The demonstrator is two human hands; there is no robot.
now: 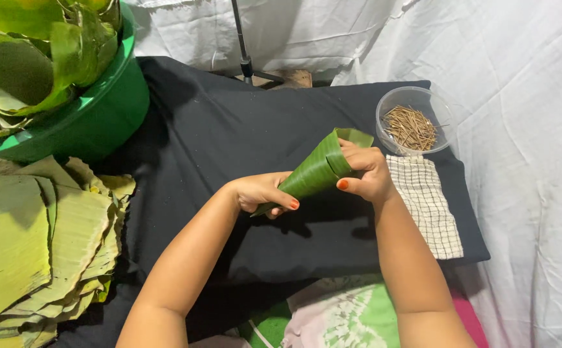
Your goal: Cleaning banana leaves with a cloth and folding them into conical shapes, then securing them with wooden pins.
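Head camera looks down on two bare forearms meeting over a black cloth spread across a surface draped in white fabric. Between the hands sits a green banana leaf rolled into a cone, its narrow tip pointing toward the lower left and its open mouth toward the upper right. The left hand is closed around the narrow end, thumb lying across the leaf. The right hand is closed on the wide end, thumb pressed against the outer fold and fingers curled at the rim. The cone is held just above the black cloth, near its middle.

Just beside the right hand lies a white cloth with a thin dark check, and beyond it stands a clear round plastic bowl holding thin brown sticks. At the left edge, a stack of flat pale green leaf sheets lies well apart from the hands. Above that stack stands a green plastic basin filled with curled leaf pieces.
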